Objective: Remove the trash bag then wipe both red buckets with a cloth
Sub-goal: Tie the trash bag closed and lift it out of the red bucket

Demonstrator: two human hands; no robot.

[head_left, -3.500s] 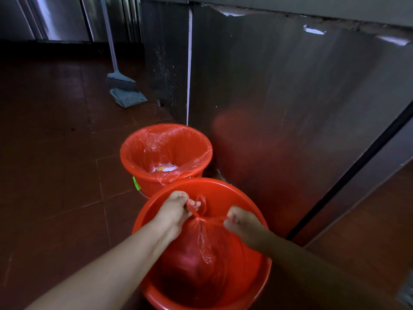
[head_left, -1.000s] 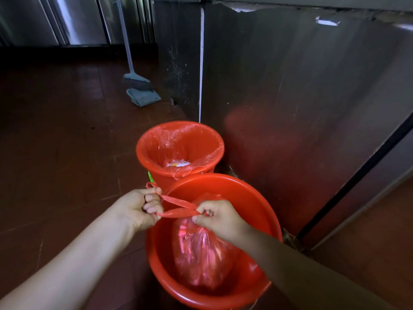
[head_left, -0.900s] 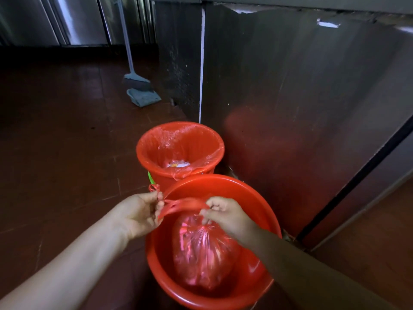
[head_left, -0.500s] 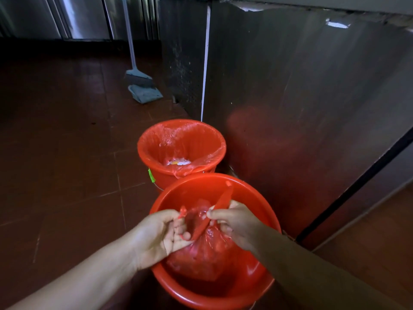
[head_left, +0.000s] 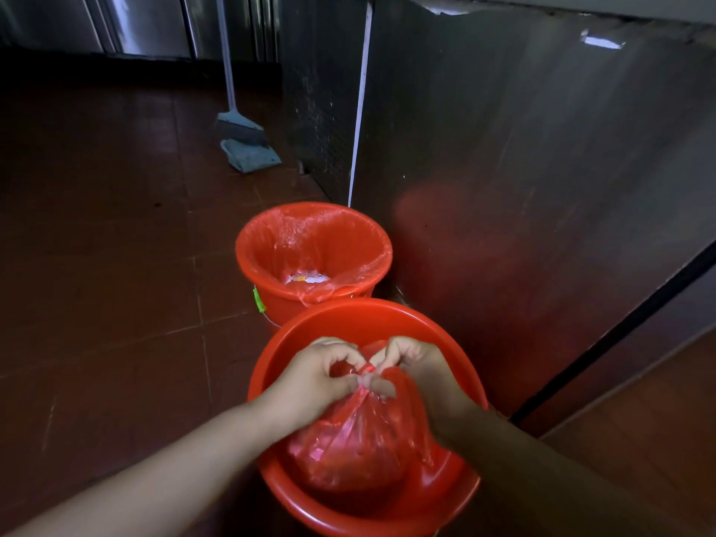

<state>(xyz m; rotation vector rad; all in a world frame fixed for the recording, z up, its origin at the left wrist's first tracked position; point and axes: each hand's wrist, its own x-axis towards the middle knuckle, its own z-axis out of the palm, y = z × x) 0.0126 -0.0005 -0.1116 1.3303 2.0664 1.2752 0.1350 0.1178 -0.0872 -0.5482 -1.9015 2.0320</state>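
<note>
Far left: a mop [head_left: 248, 149] leaning near the steel cabinet [head_left: 542, 188], head resting on the brown tiled floor [head_left: 108, 304], well apart from the work.

Centre, far: the far red bucket [head_left: 314, 261], still lined with its own red liner [head_left: 310, 242], a few scraps at the bottom. Not yet dealt with.

Centre, near: the near red bucket [head_left: 368, 420], touching or just in front of the far one, with the red trash bag [head_left: 356, 447] gathered and sitting inside, bulging low, neck drawn up between both hands.

Left hand [head_left: 314, 377]: fingers curled, pinching the bag's neck at the twisted top. Right hand [head_left: 418, 374]: fingers likewise curled tight on the same neck, knuckles nearly meeting the left's. Apparently tying off the knot.

To finish the knot well: keep both pinches close to the twist, pull the ends apart evenly and snug without tearing the thin film, squeeze trapped air out first. Then lift straight up by the neck, clear of the rim, supporting the bottom if it sags. Risk, judged only: a slack knot spilling on the way out, or a drip onto the tiles.

No cloth in view; wiping to follow once both buckets are bare.
</note>
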